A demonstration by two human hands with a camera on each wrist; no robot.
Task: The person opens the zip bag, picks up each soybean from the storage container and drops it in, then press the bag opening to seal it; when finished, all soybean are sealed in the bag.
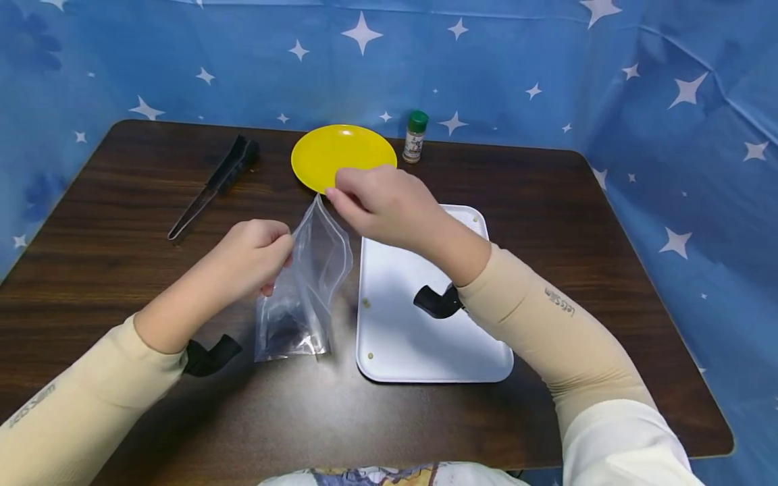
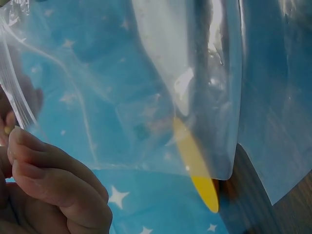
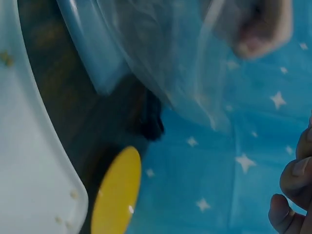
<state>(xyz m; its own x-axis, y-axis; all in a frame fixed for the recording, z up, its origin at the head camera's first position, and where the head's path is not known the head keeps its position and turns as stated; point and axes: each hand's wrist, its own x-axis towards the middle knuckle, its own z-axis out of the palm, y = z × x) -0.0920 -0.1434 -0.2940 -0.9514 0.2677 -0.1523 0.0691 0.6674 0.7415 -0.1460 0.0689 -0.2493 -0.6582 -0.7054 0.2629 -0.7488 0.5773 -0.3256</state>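
Observation:
A clear plastic zip bag (image 1: pixel 306 283) stands upright on the dark wooden table (image 1: pixel 121 202), held up between both hands. My left hand (image 1: pixel 258 256) grips the near end of the bag's top edge with curled fingers. My right hand (image 1: pixel 371 202) pinches the far top corner of the bag. In the left wrist view the bag (image 2: pixel 146 83) fills the frame beside my curled fingers (image 2: pixel 53 180). The right wrist view shows the bag (image 3: pixel 165 63) from below, with fingertips (image 3: pixel 292 190) at the right edge.
A white tray (image 1: pixel 419 317) lies right of the bag, under my right forearm. Behind it sit a yellow plate (image 1: pixel 340 152) and a green-capped spice jar (image 1: pixel 416 137). Black tongs (image 1: pixel 213 185) lie at the back left. Blue starred cloth surrounds the table.

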